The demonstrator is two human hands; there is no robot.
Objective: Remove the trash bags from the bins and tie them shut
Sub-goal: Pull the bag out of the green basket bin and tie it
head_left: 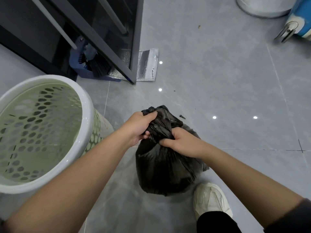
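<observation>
A full black trash bag (161, 172) stands on the grey tiled floor just ahead of my feet. Its top is gathered into a bunched neck. My left hand (139, 126) grips the upper part of that bunched plastic, with a loose end sticking out past the fingers. My right hand (181, 140) grips the neck lower down, right beside the left hand. A pale green perforated bin (84, 132) with a white rim stands at the left, with no bag in it.
A dark metal-framed glass door (107, 47) stands at the upper left, with a blue dustpan and black brush (90, 64) behind it. A silver foil mat (148, 64) lies at its foot. My white shoe (210, 199) is beside the bag. A metal container (262, 5) sits top right.
</observation>
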